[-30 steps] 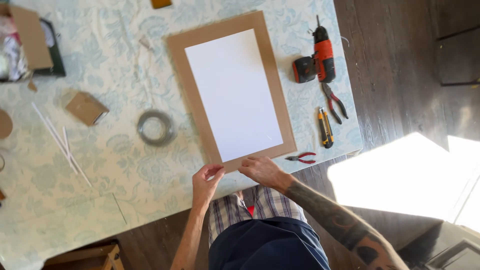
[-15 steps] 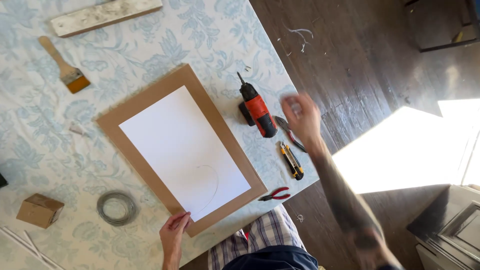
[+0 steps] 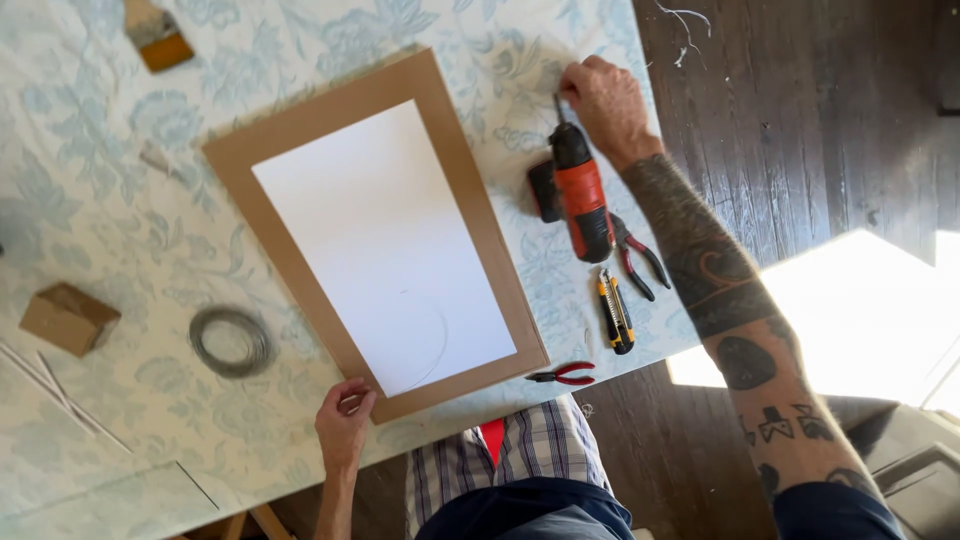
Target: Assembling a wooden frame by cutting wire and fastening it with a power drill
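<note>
A brown board [image 3: 472,190] lies at an angle on the floral tablecloth, with a white sheet [image 3: 385,245] on top of it. My left hand [image 3: 343,425] grips the board's near corner at the table's front edge. My right hand [image 3: 605,100] reaches out to the far right, its fingers curled at the bit tip of a red and black cordless drill [image 3: 582,195]. Whether those fingers hold anything is not visible. The drill lies flat just right of the board.
Red-handled pliers [image 3: 640,262] and a yellow and black utility knife [image 3: 615,312] lie by the drill, small red cutters [image 3: 565,375] at the table edge. Left of the board are a wire coil [image 3: 232,340], a small cardboard box [image 3: 68,318] and thin white sticks [image 3: 50,395]. A brush [image 3: 155,35] lies far left. Dark wooden floor is on the right.
My right hand left the board's near edge, swung out over the tools and now sits at the drill's tip. My left hand stays on the board's corner. The view has shifted.
</note>
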